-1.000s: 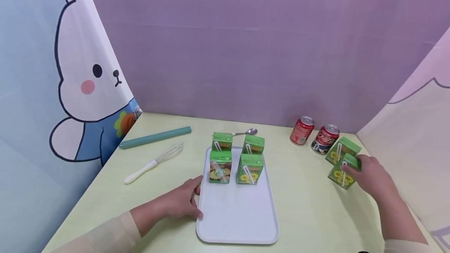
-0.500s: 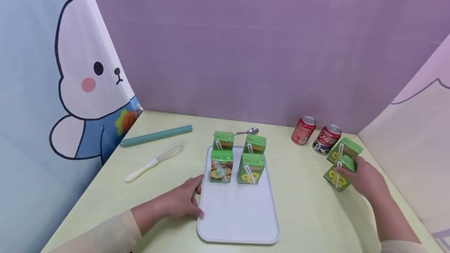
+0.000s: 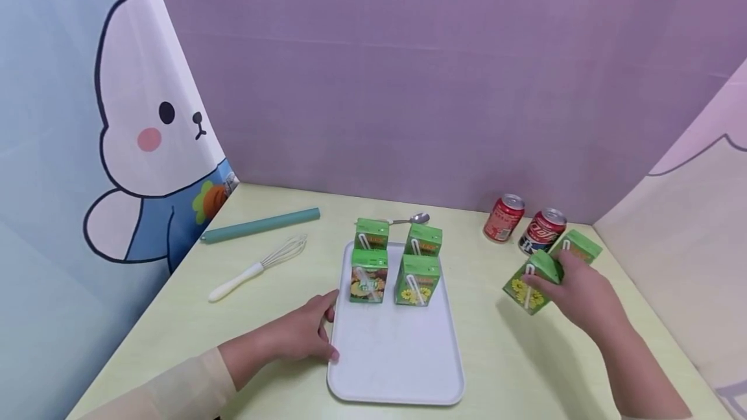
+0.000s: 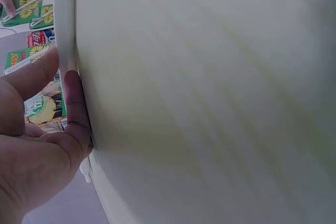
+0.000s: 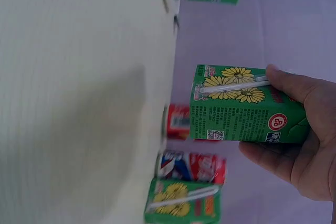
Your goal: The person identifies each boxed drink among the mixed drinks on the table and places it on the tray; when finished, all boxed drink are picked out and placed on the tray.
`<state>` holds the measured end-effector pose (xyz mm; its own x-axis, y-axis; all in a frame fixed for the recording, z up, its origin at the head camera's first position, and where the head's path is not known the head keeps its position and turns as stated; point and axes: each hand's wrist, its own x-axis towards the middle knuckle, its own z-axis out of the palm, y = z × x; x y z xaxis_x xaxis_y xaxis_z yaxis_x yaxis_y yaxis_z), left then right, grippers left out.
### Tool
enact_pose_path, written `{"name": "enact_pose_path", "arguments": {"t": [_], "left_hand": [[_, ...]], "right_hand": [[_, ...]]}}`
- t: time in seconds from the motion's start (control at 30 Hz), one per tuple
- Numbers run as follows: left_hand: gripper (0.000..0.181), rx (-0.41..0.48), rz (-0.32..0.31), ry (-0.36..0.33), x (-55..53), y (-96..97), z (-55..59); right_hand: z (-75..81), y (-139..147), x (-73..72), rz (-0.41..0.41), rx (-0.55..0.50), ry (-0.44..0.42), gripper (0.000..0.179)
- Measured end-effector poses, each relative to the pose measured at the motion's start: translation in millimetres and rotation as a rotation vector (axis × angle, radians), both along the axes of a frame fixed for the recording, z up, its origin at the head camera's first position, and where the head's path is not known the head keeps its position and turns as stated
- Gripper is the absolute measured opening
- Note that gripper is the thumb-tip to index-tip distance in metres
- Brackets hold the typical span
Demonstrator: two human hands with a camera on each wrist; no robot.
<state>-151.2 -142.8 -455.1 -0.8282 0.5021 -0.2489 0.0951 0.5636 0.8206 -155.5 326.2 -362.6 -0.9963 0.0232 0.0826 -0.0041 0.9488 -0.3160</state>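
My right hand grips a green juice carton printed with yellow flowers, a white straw on its front. The carton is tilted and off the table, its shadow below. In the right wrist view, thumb and fingers lie on opposite sides of the carton. My left hand touches the left rim of the white tray, thumb and index finger spread along it. On the tray's far half stand several cartons. Another carton stands at the right, partly hidden behind my right hand.
Two red cans stand at the back right. A metal spoon lies behind the tray. A white-handled whisk and a teal rod lie at left. A purple backdrop rises behind the table.
My right hand has lifted the carton and carried it left, away from the other carton at the right. My left hand stays at the tray's rim.
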Motion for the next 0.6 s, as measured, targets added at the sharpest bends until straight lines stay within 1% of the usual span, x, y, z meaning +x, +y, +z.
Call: {"name": "enact_pose_path", "arguments": {"t": [0.13, 0.27, 0.47, 0.6], "left_hand": [[0.112, -0.002, -0.003, 0.005, 0.4, 0.1, 0.1], [0.112, -0.004, -0.003, 0.006, 0.9, -0.2, -0.1], [0.112, -0.008, -0.005, -0.007, 0.3, 0.3, -0.5], [0.112, -0.013, -0.002, -0.006, -0.6, 0.5, -0.6]], "right_hand": [[9.3, -27.7, 8.0, 0.062, 0.013, 0.042, 0.07], [10.8, -54.7, 16.0, 0.119, 0.007, 0.064, 0.066], [10.1, -94.7, 30.8, 0.184, -0.036, 0.037, 0.064], [7.8, -116.8, 34.6, 0.218, -0.079, 0.003, 0.062]]}}
